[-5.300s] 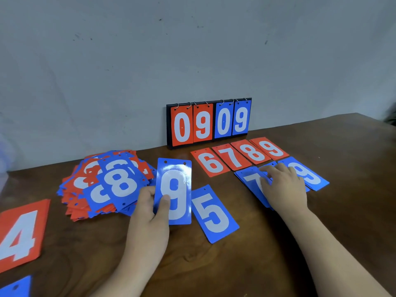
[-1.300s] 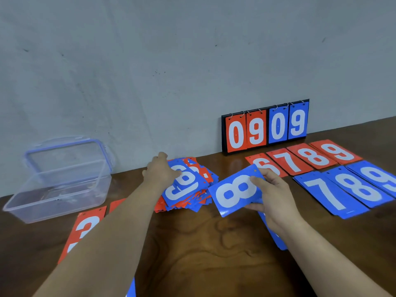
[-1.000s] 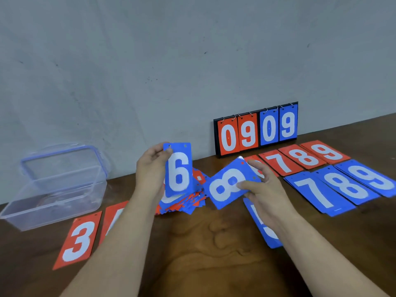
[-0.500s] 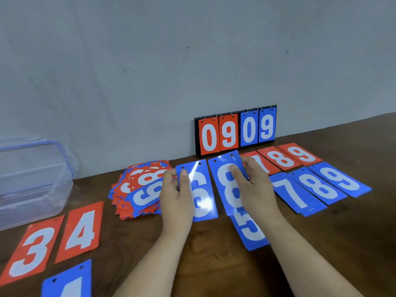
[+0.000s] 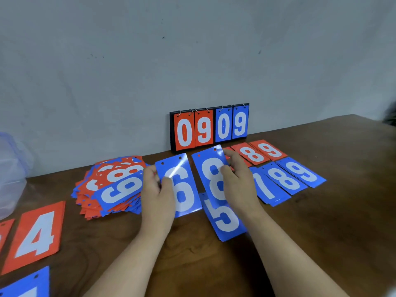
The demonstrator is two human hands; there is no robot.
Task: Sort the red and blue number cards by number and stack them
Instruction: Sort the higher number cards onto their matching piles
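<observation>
My left hand point(image 5: 157, 196) pinches a blue 6 card point(image 5: 181, 185) by its left edge, thumb on its face. My right hand point(image 5: 237, 179) grips a blue 8 card point(image 5: 211, 168) just to the right of it. A blue 5 card point(image 5: 225, 219) lies flat below the 8, partly under it. Left of my hands sits a loose pile of red and blue cards point(image 5: 111, 185) with a blue 9 on top. To the right lie blue cards 7 point(image 5: 267, 189), 8 point(image 5: 284, 179), 9 point(image 5: 302, 170), and behind them red 8 point(image 5: 252, 155) and red 9 point(image 5: 269, 149).
A flip scoreboard point(image 5: 210, 127) reading 0909 leans against the wall. A red 4 card point(image 5: 36, 234) and part of another blue card point(image 5: 25, 286) lie at the left front. A clear plastic box point(image 5: 10, 168) stands at the far left edge on the wooden table point(image 5: 321, 232).
Both hands lifted a blue 6 and a blue 8, then brought them down side by side over the table above the blue 5. Since half a second ago they have barely shifted.
</observation>
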